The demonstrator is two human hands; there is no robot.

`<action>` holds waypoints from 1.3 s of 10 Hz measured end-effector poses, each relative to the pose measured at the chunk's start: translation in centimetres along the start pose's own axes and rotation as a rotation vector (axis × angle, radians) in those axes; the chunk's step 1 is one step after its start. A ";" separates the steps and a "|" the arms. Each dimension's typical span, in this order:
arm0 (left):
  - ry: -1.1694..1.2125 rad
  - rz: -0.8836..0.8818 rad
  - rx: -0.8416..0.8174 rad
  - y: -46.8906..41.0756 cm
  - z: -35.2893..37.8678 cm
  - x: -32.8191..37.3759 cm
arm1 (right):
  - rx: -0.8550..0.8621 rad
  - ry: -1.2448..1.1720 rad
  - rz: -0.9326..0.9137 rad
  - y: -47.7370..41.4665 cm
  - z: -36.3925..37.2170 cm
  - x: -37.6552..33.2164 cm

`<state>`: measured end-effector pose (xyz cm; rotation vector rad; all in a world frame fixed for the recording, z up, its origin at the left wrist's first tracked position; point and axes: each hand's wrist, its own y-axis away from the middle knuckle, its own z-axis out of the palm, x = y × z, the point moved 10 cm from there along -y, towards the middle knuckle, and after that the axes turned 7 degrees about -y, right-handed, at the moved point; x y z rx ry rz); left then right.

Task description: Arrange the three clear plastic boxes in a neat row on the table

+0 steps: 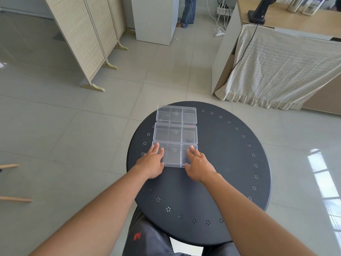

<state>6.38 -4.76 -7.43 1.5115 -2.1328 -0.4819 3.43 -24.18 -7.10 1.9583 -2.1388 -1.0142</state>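
Grey trousers with a small red print (137, 236) sit closest to my view, at the bottom edge, with both bare forearms reaching forward over them. Round matte black counter (217, 163), ring of small punched hole clusters around its rim.

Three clear plastic boxes on it, each rectangular, lidded, split into three compartments. They run in a line going away from me, left of centre on the counter:
- near clear box (174, 156)
- middle clear box (175, 134), long edge touching the near one
- far clear box (176, 115), just beside the middle one, sitting slightly skewed

Left hand (152, 161) lies flat with fingers spread, over the left end of the near box. Right hand (198, 164) likewise on the right end, fingers extended, thumb by the near right corner. Both hands are open and pressing on the box ends, neither wrapped around it.

Room: glossy pale grey floor tiles with window glare on the right. Cream woven folding screen (83, 39) on wooden feet at left. Wooden desk draped with a crinkled off-white cloth (282, 71) at right, black cable running down it. White cabinet (155, 19) at the back, someone's legs in wide jeans (188, 12) beside it.
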 end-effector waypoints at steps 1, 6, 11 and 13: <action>0.000 -0.002 0.003 -0.3 -0.2 0.0 | -0.001 -0.005 0.000 -0.4 -0.2 0.0; 0.033 0.010 -0.009 -0.9 -0.9 -0.2 | -0.018 -0.019 -0.025 -1.2 -0.7 -0.2; 0.259 0.062 0.143 0.7 -3.3 -1.3 | 0.011 -0.169 -0.082 -0.8 -2.9 0.8; 0.266 0.087 0.218 1.3 -4.2 -0.5 | 0.063 -0.229 -0.049 -0.1 -4.4 3.8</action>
